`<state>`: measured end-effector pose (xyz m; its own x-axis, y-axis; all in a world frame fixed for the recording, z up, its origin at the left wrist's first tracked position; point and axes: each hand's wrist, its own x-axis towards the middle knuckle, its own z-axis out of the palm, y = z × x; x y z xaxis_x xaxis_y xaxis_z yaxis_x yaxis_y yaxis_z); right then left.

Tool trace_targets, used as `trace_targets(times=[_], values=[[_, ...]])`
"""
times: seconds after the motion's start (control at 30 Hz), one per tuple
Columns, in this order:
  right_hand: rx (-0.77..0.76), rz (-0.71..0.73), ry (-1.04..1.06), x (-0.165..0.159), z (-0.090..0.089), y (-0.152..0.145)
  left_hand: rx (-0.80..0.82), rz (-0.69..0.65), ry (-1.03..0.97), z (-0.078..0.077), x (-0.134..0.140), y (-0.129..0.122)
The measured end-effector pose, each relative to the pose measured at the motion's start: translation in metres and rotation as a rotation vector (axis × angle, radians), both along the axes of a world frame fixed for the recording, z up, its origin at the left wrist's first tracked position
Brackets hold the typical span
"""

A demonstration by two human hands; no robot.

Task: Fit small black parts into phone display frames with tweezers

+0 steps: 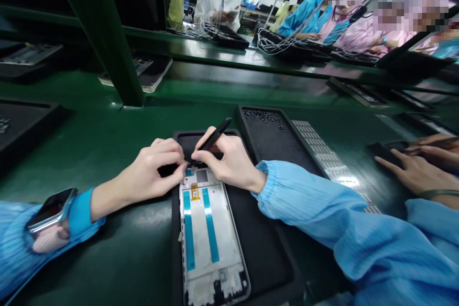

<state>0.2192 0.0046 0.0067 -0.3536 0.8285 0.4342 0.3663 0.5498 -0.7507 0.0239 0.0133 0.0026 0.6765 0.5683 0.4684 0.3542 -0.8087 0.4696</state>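
Orange tab [195, 194] on the phone frame [200, 234] looks illegible, right hand [229, 160] clamps a tool [217, 135], and left hand [158, 169] grip is unclear.

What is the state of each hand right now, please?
Left hand: fingers bent at the top end of the frame; whether it grips anything cannot be told.
Right hand: closed, holding the black tool.

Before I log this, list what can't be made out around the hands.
Head view:
Lower tip of black tool: hidden by right hand.
Anything the left hand pinches: covered by its fingers.
Near left corner of phone frame: cut off by bottom edge.
Watch: too dark to read.
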Motion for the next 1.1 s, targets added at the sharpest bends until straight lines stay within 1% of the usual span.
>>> trace_targets(times=[0.1,0.33,0.43,0.5,0.57,0.63,0.8,0.87,1.0,1.1], values=[[0.024,0.019,-0.026,-0.0008,-0.0003,0.0002,0.0,-0.001,-0.006,0.0002,0.0005,-0.0002],[0.047,0.007,-0.039,0.0007,-0.002,0.0,0.001,0.003,-0.001,-0.0004,0.0005,-0.0001],[0.154,0.024,-0.067,-0.0004,-0.0023,0.0003,0.004,0.005,0.004,-0.0004,0.0003,0.0002],[0.232,0.062,-0.099,-0.0014,-0.0023,0.0002,0.002,0.002,0.005,-0.0001,0.0003,0.0006],[0.266,0.089,-0.127,-0.0021,-0.002,-0.0001,-0.003,-0.004,0.008,0.0003,0.0003,0.0009],[0.24,0.086,-0.119,-0.0025,-0.0016,-0.0001,-0.004,-0.011,0.007,0.0007,0.0002,0.0011],[0.064,0.013,-0.021,-0.0028,-0.0014,0.0002,0.005,-0.008,-0.008,0.0008,0.0004,0.0006],[0.052,0.011,-0.023,-0.0032,-0.0018,0.0001,0.008,-0.008,-0.011,0.0009,0.0008,0.0005],[0.084,0.042,-0.048,-0.0037,-0.0002,-0.0009,-0.001,-0.01,-0.005,0.0019,0.001,0.0008],[-0.005,0.01,-0.002,-0.0029,0.003,-0.0022,-0.011,-0.012,0.003,0.0024,0.0005,0.0003]])
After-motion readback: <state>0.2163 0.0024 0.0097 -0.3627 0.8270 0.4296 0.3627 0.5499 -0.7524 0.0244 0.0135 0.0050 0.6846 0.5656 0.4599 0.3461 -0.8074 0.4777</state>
